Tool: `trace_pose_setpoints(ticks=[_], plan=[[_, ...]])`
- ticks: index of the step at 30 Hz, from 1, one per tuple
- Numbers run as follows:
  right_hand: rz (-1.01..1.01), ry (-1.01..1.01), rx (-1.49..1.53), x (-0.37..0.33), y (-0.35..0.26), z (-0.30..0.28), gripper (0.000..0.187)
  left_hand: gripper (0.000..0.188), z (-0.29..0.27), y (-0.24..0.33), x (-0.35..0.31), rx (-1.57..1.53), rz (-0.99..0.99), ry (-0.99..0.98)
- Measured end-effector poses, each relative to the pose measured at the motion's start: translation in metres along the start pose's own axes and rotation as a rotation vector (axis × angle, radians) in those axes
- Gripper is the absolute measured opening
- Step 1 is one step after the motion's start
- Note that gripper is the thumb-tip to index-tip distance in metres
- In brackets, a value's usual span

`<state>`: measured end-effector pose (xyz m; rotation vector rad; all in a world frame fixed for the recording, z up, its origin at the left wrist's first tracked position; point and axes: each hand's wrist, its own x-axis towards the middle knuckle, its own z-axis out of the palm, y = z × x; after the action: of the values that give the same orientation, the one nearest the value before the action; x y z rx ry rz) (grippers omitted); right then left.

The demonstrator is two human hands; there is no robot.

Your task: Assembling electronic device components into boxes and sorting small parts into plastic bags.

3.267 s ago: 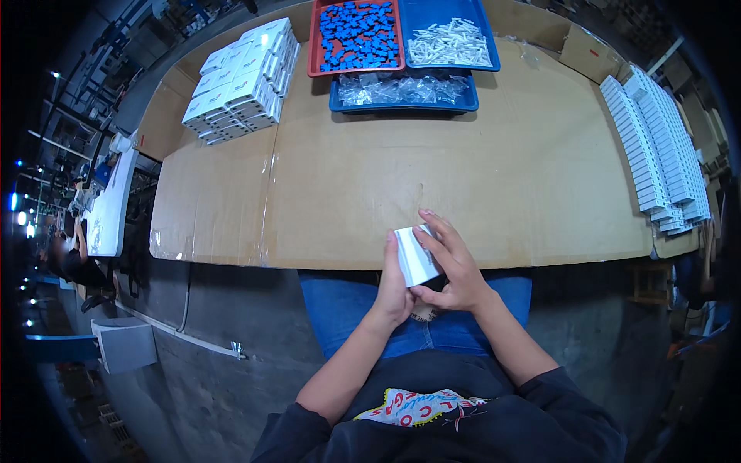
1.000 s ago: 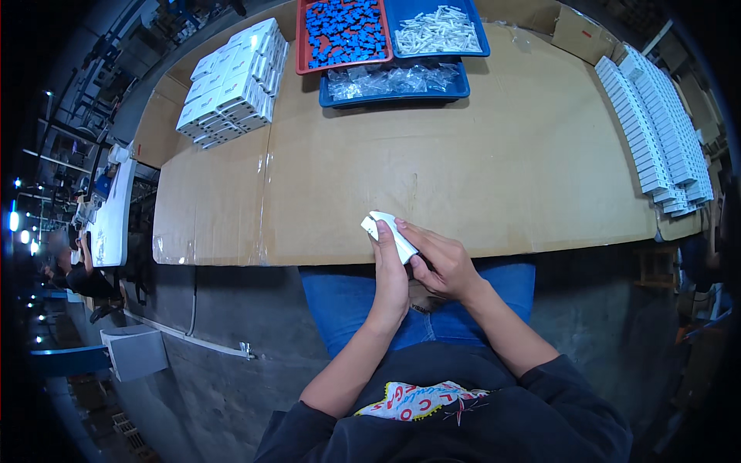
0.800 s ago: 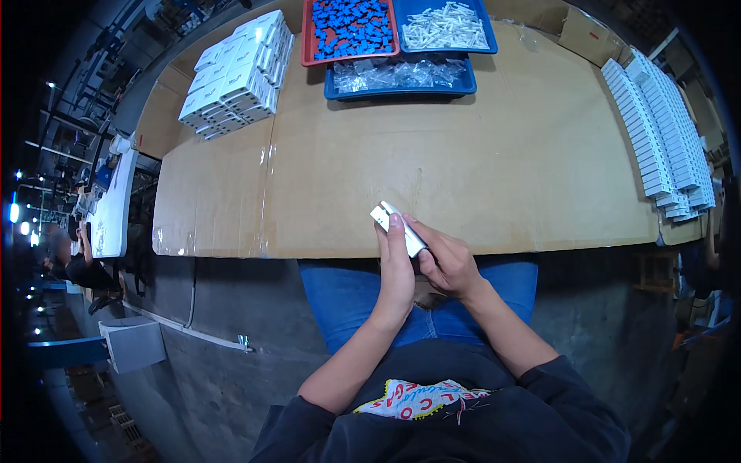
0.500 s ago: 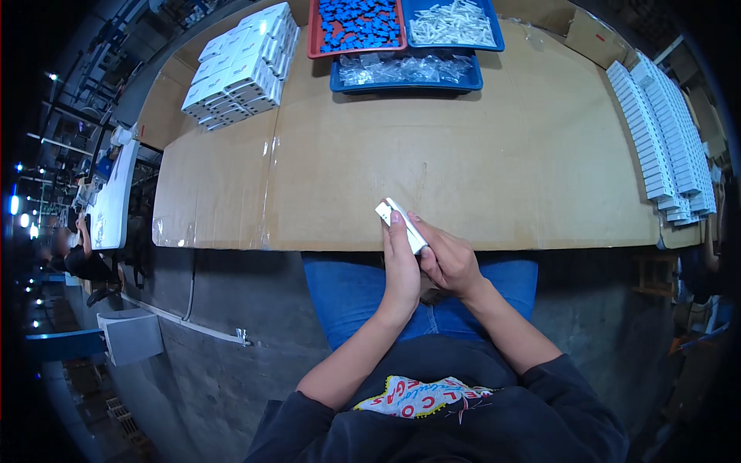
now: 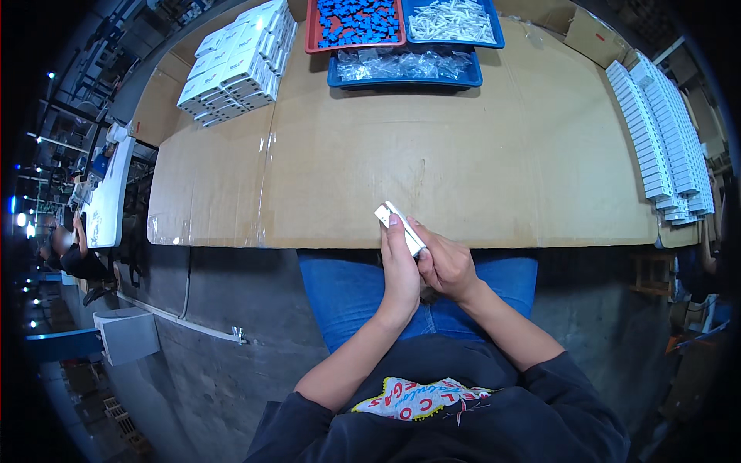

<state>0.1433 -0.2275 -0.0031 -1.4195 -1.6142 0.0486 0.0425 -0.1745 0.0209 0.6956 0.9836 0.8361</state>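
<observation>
White box [image 5: 407, 234], clamped between left fingers [image 5: 396, 224] and right fingers [image 5: 428, 266], far end jutting past them

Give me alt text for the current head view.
A person's left hand and right hand hold a small white box-shaped item before a cardboard-covered table. Across it sit a red tray and blue trays of small items, with white stacks on both sides.

A white box [image 5: 411, 241] slants between left grip [image 5: 400, 274] and right grip [image 5: 451, 267].
</observation>
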Motion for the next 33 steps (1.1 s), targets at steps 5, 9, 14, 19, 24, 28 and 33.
trace_pose_setpoints(ticks=[5,9,14,19,24,28,33], plan=[[-0.011,0.020,-0.001,-0.002,-0.001,0.004,0.042,0.053,-0.007,-0.002,0.002,0.012,-0.025,-0.030],[0.056,0.006,0.037,-0.001,-0.003,0.004,0.042,0.057,-0.011,-0.003,0.005,0.014,-0.030,-0.046],[0.081,-0.018,0.175,0.012,-0.004,-0.004,0.041,0.068,-0.011,0.007,0.016,0.039,0.131,-0.085],[0.589,0.019,0.539,0.021,-0.009,-0.023,0.043,0.091,-0.013,0.029,0.018,0.278,0.420,-0.326],[0.982,-0.161,1.110,0.033,-0.015,-0.038,0.045,0.112,-0.017,0.021,0.018,0.442,0.624,-0.432],[0.937,-0.136,0.999,0.031,-0.012,-0.040,0.048,0.120,-0.023,0.018,0.030,0.547,0.641,-0.546],[0.941,-0.024,0.998,0.027,-0.014,-0.028,0.056,0.070,0.000,0.039,0.007,0.397,0.454,-0.327]])
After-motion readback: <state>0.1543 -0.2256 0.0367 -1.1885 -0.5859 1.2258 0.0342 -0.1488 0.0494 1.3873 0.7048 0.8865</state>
